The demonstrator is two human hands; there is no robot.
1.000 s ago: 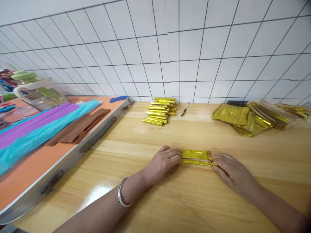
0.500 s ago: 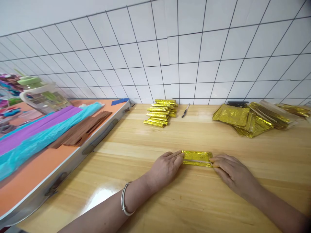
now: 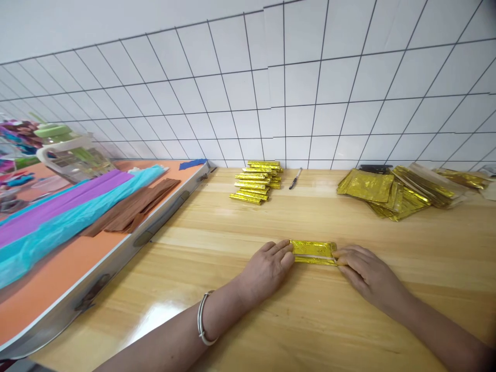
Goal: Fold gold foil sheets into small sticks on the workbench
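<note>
A gold foil paper sheet (image 3: 314, 249), folded along its near side, lies on the wooden table (image 3: 279, 320) in front of me. A pale strip runs lengthwise across it above the folded edge. My left hand (image 3: 267, 266) grips its left end, fingers closed over the corner. At the right end, my right hand (image 3: 364, 266) pinches the folded edge between thumb and fingers. Parts of both ends are hidden under my fingertips. Farther back, several narrow folded gold strips (image 3: 253, 183) lie stacked in an overlapping pile.
Flat gold foil sheets (image 3: 366, 186) are heaped at the back right, with a black object (image 3: 375, 169) behind. A pen (image 3: 295, 179) lies near the tiled wall. On the left, an orange-topped surface (image 3: 46, 289) bears brown, turquoise and purple crepe paper (image 3: 85, 199) and a green-lidded jug (image 3: 73, 152).
The view has shifted slightly. Both hands keep hold of the gold foil sheet; its near fold looks slightly narrower than before.
</note>
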